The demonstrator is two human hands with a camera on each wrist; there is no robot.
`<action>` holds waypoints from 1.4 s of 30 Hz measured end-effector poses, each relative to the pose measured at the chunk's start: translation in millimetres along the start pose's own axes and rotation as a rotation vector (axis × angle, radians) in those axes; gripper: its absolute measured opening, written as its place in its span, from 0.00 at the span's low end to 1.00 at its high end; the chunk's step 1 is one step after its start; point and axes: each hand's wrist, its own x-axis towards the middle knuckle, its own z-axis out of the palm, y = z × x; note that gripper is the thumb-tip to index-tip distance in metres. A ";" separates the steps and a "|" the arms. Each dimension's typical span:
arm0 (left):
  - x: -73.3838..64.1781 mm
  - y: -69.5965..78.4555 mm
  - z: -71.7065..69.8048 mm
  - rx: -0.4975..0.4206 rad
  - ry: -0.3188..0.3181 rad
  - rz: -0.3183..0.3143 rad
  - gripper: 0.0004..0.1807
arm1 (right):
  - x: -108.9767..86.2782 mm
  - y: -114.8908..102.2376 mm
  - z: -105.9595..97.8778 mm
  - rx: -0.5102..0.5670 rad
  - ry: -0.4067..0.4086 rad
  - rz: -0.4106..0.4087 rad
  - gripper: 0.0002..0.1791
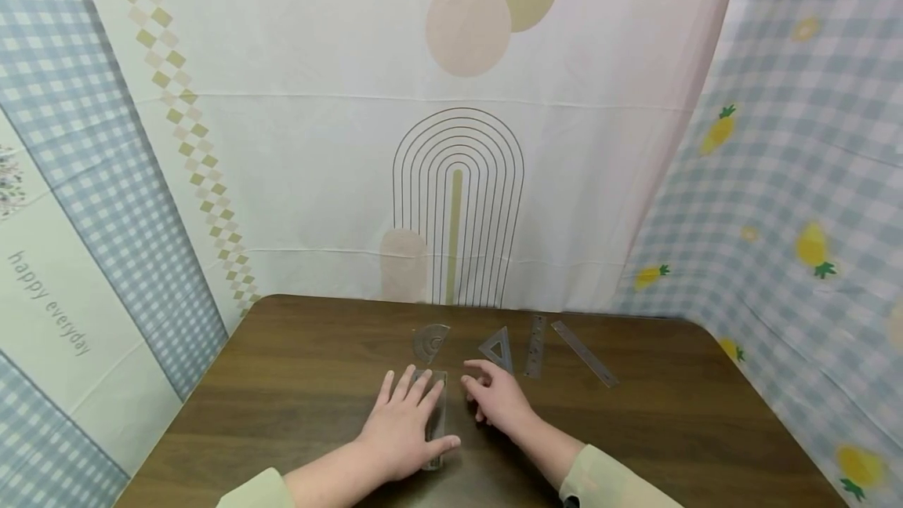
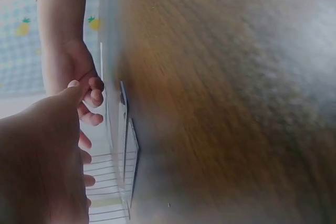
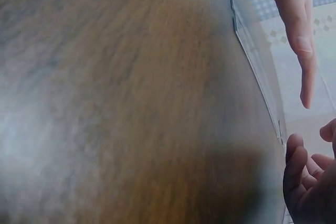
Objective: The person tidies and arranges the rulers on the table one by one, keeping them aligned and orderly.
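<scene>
My left hand (image 1: 402,426) lies with fingers spread over a clear, flat rectangular plastic piece (image 1: 440,416), hiding most of it. In the right wrist view the edge of this clear piece (image 3: 255,72) shows below the left hand (image 3: 295,17). To its right, my right hand (image 1: 497,398) hovers above the table, fingers loosely bent, holding nothing visible. Just past the left fingertips lies a clear protractor (image 1: 429,343). Beyond the right hand is a clear set square (image 1: 498,346), partly covered by that hand in the head view.
Two clear straight rulers lie right of the set square: one upright ruler (image 1: 535,347) and one slanted ruler (image 1: 584,353). The brown wooden table (image 1: 677,414) ends at a patterned cloth (image 1: 317,179) behind. Checked curtains (image 1: 790,202) hang at both sides.
</scene>
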 end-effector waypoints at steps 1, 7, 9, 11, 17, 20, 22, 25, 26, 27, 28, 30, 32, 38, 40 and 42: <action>0.7 0.6 -0.6 -0.003 -0.007 -0.003 0.49 | -0.7 -0.4 -1.2 -0.001 0.007 -0.003 0.24; 7.6 5.4 -3.8 -0.018 -0.063 -0.021 0.49 | -3.2 -1.0 -8.0 -0.008 0.037 -0.010 0.24; 10.9 7.6 -4.4 -0.024 -0.067 -0.022 0.49 | -3.3 -0.9 -10.0 -0.013 0.047 -0.011 0.23; 14.0 9.7 -4.9 -0.026 -0.062 -0.021 0.48 | -3.1 -0.7 -11.6 -0.022 0.057 -0.015 0.22; 20.3 15.4 -4.4 -0.029 -0.042 -0.018 0.47 | -4.2 1.7 -15.6 -0.054 0.072 -0.020 0.21; 22.5 18.3 -4.4 -0.040 -0.044 -0.022 0.47 | -5.6 3.2 -18.4 -0.050 0.077 -0.015 0.20; 23.8 19.8 -4.1 -0.044 -0.047 -0.023 0.47 | -6.6 4.0 -20.6 -0.045 0.082 -0.012 0.20; 26.8 21.5 -3.3 -0.042 -0.046 -0.023 0.47 | -7.9 4.6 -24.7 -0.038 0.093 -0.003 0.19; 28.0 21.9 -2.8 -0.039 -0.045 -0.024 0.47 | -8.2 5.0 -26.1 -0.038 0.094 -0.007 0.19; 29.1 22.3 -2.8 -0.035 -0.046 -0.026 0.47 | -8.1 5.7 -27.4 -0.037 0.097 -0.004 0.19; 30.4 22.9 -2.6 -0.034 -0.046 -0.026 0.47 | -8.3 6.6 -28.9 -0.036 0.100 -0.001 0.19; 32.9 24.4 -3.1 -0.041 -0.046 -0.027 0.47 | -8.2 9.1 -31.8 -0.032 0.106 0.012 0.19; 34.8 26.2 -3.1 -0.047 -0.047 -0.025 0.47 | -8.1 11.8 -34.6 -0.023 0.116 0.012 0.19; 40.8 33.3 -2.4 -0.033 -0.047 -0.012 0.47 | -8.6 18.2 -45.5 0.012 0.146 0.030 0.18; 43.5 35.9 -2.3 -0.030 -0.056 -0.013 0.47 | -8.6 20.0 -49.4 0.024 0.151 0.044 0.18; 45.9 38.6 -2.8 -0.037 -0.062 -0.014 0.47 | -8.3 21.7 -53.1 0.032 0.159 0.056 0.18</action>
